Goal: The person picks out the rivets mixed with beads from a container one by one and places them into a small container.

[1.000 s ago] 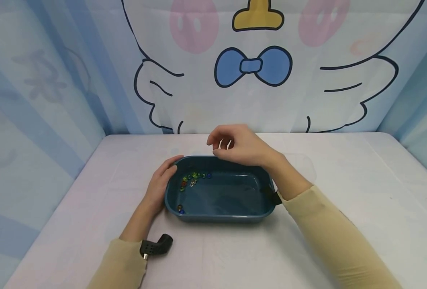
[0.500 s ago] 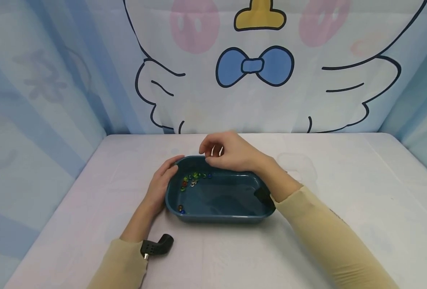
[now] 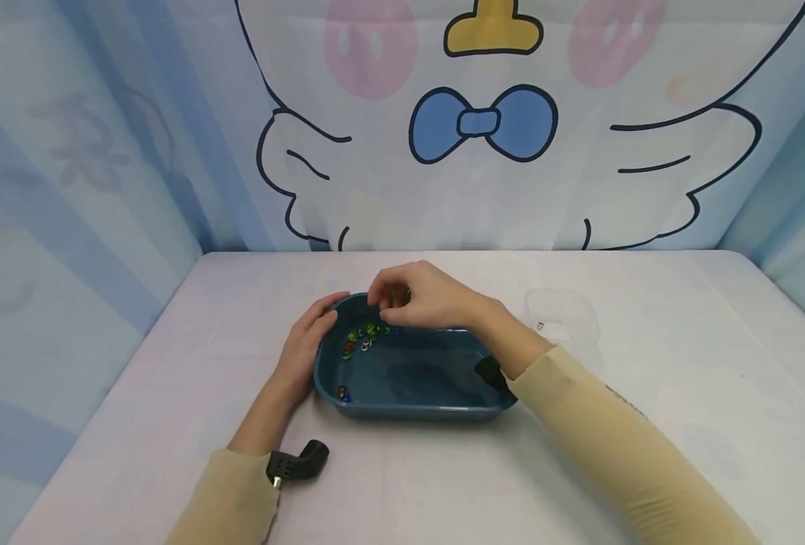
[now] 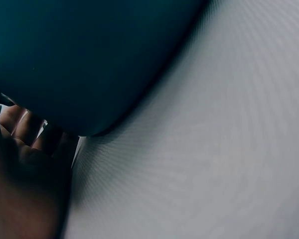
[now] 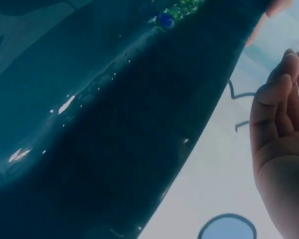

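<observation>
A dark blue rectangular basin (image 3: 419, 375) stands on the table in front of me. Beads (image 3: 369, 331), mostly green with some red and blue and a small metallic ring-like piece, lie along its far left side. Two more beads (image 3: 343, 393) sit in the near left corner. My left hand (image 3: 300, 348) grips the basin's left end, thumb at the rim and fingers along the outer wall. My right hand (image 3: 429, 297) hovers over the far rim near the beads. Its fingers are loosely bent, with a gap between thumb and forefinger and nothing visible held.
Behind the right forearm lies a clear plastic box (image 3: 582, 306) with a tiny item (image 3: 541, 325) in it. The white-covered table (image 3: 702, 363) ends at a printed curtain (image 3: 477, 204). A black wrist camera (image 3: 300, 460) sticks out from the left wrist.
My right hand has come left and nearer, lowering toward the beads, and more of the clear box now shows. The left hand and basin stay in place.
</observation>
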Tool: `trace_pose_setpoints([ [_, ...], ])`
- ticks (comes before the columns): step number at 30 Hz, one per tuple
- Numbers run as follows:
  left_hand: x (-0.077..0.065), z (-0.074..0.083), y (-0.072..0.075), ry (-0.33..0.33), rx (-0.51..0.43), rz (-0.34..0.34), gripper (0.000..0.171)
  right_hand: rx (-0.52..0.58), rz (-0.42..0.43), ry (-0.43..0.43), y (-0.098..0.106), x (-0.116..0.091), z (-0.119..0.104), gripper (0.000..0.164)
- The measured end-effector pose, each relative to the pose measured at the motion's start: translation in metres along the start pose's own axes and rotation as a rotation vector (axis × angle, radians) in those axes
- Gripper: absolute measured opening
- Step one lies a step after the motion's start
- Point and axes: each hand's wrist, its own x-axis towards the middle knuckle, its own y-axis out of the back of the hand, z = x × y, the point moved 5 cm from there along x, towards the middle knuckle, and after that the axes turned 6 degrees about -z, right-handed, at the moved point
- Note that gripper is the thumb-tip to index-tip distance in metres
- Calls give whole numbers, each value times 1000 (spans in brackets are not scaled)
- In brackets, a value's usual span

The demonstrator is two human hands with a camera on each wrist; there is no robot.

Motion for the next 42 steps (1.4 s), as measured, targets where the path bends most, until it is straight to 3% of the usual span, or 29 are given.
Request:
trace_pose_setpoints([
  [18,1,0,-2,-6,-6,-1,43,-24,-82,-25,-9,5,10,19],
  [30,1,0,-1,-11,-11,-7,43,-82,-223,-58,-23,10,15,24],
  [42,0,-1,0,-6,-1,-13,44,-105,-290,-77,-28,11,23,26],
])
